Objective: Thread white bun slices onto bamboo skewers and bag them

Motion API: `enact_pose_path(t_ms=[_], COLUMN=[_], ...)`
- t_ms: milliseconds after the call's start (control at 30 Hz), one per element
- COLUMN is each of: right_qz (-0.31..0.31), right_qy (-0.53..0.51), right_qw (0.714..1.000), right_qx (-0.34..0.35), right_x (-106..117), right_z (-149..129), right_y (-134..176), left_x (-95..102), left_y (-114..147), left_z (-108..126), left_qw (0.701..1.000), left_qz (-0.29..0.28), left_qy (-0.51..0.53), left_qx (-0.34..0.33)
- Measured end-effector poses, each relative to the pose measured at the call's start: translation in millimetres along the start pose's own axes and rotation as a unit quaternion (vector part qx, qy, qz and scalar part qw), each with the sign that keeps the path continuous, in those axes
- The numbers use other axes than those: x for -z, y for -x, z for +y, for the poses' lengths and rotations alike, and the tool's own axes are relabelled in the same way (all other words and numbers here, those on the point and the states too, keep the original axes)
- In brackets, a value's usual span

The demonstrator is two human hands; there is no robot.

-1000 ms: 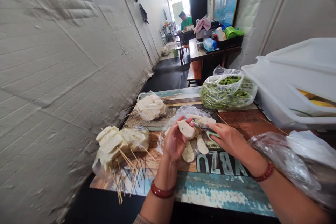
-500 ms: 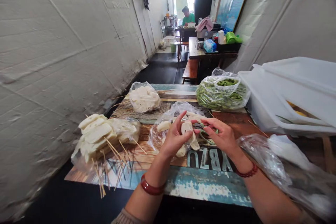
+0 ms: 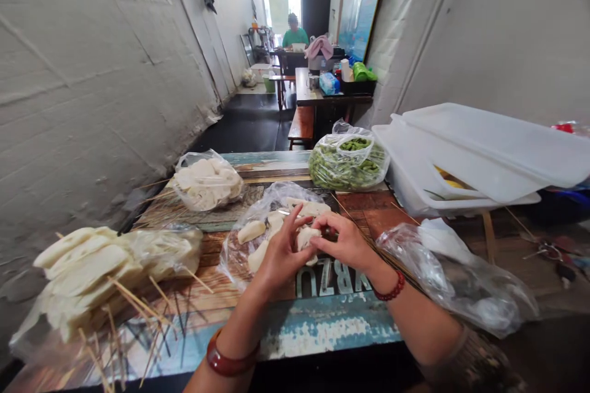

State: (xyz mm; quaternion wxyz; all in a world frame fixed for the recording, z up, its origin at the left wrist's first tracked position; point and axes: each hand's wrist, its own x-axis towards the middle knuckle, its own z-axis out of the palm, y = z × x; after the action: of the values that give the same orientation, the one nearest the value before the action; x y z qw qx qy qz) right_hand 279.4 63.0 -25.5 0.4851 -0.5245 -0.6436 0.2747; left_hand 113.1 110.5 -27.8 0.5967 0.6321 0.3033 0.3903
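Note:
Above the near middle of the table, my left hand (image 3: 281, 258) grips a pale, thick oblong food slice (image 3: 306, 237) between thumb and fingers, the index finger raised. My right hand (image 3: 345, 244) meets it from the other side, fingertips pinched on the same slice and partly covering it. Beneath and behind them lies an opened clear plastic bag (image 3: 233, 253) with several similar pale pieces (image 3: 251, 232). At the left, a stack of skewered pale slices (image 3: 87, 264) rests on plastic, its bamboo sticks (image 3: 133, 299) pointing toward me.
Behind are a bag of pale slices (image 3: 208, 181) and a bag of green pods (image 3: 348, 166). White plastic bins (image 3: 415, 172) stand at the right, with a crumpled clear bag (image 3: 454, 282) before them. A person (image 3: 295, 35) sits at a far table.
My view has turned right, so the table's things sit further left. My right hand has come in from beside the scissors to the slice in my left hand.

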Motion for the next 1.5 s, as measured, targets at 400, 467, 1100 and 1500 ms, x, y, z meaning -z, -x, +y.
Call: enact_pose_path(t_ms=[400, 467, 1100, 1500], right_qz=[0.081, 0.105, 0.206, 0.2], right_qy=[-0.186, -0.171, 0.451, 0.441], right_qw=[0.975, 0.977, 0.863, 0.875], right_qx=[-0.086, -0.075, -0.099, -0.031], right_x=[29.1, 34.3, 129.2, 118.5], right_z=[19.1, 19.2, 20.5, 46.6], right_y=[-17.2, -21.2, 188.8, -14.1], left_x=[8.6, 8.4, 14.1, 17.4], left_y=[-13.1, -13.8, -10.7, -4.0], left_z=[8.1, 10.0, 5.8, 6.4], left_qw=[0.981, 0.979, 0.972, 0.967], left_qz=[0.121, 0.119, 0.094, 0.086], left_qy=[0.128, 0.145, 0.203, 0.232], left_qx=[0.085, 0.084, 0.068, 0.066])
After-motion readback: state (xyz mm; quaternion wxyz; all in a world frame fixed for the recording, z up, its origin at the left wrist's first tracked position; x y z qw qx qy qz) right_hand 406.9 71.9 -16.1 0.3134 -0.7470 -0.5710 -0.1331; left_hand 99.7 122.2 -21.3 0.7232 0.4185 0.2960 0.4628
